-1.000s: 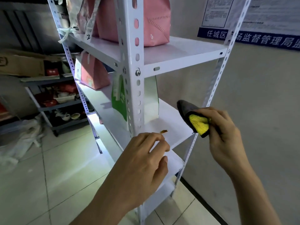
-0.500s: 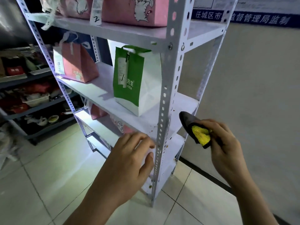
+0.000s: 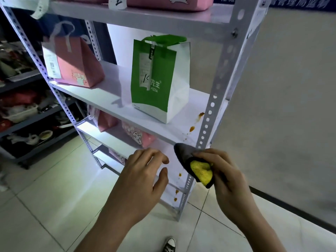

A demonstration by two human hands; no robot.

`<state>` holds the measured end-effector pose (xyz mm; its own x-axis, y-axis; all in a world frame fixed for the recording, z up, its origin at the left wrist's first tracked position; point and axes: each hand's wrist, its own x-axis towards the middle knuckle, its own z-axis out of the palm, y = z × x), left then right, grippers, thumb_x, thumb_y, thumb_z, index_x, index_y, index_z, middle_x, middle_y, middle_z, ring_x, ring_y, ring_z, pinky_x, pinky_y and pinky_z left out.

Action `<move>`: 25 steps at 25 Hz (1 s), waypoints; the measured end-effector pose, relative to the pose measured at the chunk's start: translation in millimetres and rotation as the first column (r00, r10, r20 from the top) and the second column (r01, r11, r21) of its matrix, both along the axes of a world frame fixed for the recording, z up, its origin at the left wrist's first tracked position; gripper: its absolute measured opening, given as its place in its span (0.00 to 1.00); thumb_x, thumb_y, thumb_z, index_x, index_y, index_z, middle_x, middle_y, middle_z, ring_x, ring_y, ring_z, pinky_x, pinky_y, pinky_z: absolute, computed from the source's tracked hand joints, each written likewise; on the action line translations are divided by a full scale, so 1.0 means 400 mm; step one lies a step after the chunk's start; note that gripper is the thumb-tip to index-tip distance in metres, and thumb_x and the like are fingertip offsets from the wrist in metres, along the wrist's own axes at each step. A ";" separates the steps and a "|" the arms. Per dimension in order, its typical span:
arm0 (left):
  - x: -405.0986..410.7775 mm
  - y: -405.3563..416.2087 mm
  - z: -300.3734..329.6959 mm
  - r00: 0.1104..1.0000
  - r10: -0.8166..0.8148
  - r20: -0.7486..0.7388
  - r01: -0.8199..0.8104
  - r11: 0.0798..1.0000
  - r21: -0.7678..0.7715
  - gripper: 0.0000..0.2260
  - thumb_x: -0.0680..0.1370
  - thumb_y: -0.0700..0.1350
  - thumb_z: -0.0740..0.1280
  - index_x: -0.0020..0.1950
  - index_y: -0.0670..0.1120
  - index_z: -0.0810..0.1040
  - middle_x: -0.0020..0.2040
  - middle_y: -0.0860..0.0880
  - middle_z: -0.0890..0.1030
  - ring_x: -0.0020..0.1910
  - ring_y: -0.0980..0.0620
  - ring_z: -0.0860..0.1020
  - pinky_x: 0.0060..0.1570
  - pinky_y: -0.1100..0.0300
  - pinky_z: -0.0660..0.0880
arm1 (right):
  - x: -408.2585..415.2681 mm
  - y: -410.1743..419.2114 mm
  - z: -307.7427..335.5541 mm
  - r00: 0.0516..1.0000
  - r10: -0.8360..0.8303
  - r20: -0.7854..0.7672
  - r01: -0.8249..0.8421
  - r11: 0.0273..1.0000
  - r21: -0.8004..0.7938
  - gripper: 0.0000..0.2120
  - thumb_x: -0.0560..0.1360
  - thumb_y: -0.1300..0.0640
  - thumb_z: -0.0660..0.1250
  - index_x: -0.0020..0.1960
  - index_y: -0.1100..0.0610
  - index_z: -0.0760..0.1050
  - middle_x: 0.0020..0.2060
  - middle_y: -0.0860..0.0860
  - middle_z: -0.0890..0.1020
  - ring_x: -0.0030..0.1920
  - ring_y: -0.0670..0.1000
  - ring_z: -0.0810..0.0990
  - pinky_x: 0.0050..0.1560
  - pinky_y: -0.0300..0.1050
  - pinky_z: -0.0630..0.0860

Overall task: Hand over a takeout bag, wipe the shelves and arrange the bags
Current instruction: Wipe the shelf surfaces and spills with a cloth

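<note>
A white metal shelf rack (image 3: 214, 104) stands in front of me. A green and white takeout bag (image 3: 160, 77) stands upright on its middle shelf, with a pink bag (image 3: 76, 64) to the left. More pink bags (image 3: 140, 137) sit on the shelf below. Orange sauce stains (image 3: 192, 128) dot the middle shelf's right end and the lower shelves. My right hand (image 3: 225, 177) grips a folded grey and yellow cloth (image 3: 196, 166) just in front of the rack's right post. My left hand (image 3: 143, 177) hovers empty beside it, fingers loosely bent.
Another pink bag (image 3: 169, 2) sits on the top shelf. A dark rack (image 3: 27, 110) with dishes and red items stands at the left. A pale wall (image 3: 291, 88) is close on the right. The floor is tiled, and my shoe (image 3: 169, 245) shows at the bottom.
My view has dropped and pulled back from the rack, bringing the lower shelves into sight. Both hands have come closer together in front of the lower shelf; the cloth stays in my right hand.
</note>
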<state>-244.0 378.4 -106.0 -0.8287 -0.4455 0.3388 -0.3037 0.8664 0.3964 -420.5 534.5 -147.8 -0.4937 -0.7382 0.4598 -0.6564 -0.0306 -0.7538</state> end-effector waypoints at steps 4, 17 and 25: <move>-0.014 -0.137 -0.023 0.999 0.011 0.043 -0.011 1.000 -0.002 0.10 0.79 0.51 0.57 0.55 0.52 0.75 0.54 0.58 0.75 0.55 0.55 0.71 0.53 0.58 0.73 | 0.025 -0.149 -0.031 0.999 0.022 0.048 -0.022 1.000 -0.002 0.25 0.79 0.66 0.57 0.64 0.42 0.78 0.63 0.41 0.76 0.64 0.48 0.78 0.56 0.42 0.76; -0.217 -0.434 -0.153 0.945 -0.234 0.227 0.258 0.963 -0.083 0.16 0.79 0.45 0.62 0.67 0.47 0.74 0.65 0.50 0.77 0.58 0.47 0.75 0.57 0.50 0.74 | 0.018 -0.368 -0.098 0.916 -0.294 0.273 0.325 0.943 -0.075 0.30 0.77 0.68 0.58 0.63 0.36 0.77 0.60 0.43 0.78 0.57 0.50 0.80 0.48 0.43 0.76; -0.437 -0.541 -0.214 0.799 -0.457 0.391 0.511 0.859 -0.040 0.25 0.81 0.44 0.56 0.78 0.50 0.59 0.82 0.54 0.47 0.67 0.43 0.66 0.66 0.49 0.66 | 0.114 -0.420 -0.105 0.752 -0.613 0.242 0.635 0.772 -0.022 0.25 0.77 0.68 0.57 0.63 0.44 0.80 0.60 0.46 0.79 0.54 0.51 0.80 0.46 0.38 0.74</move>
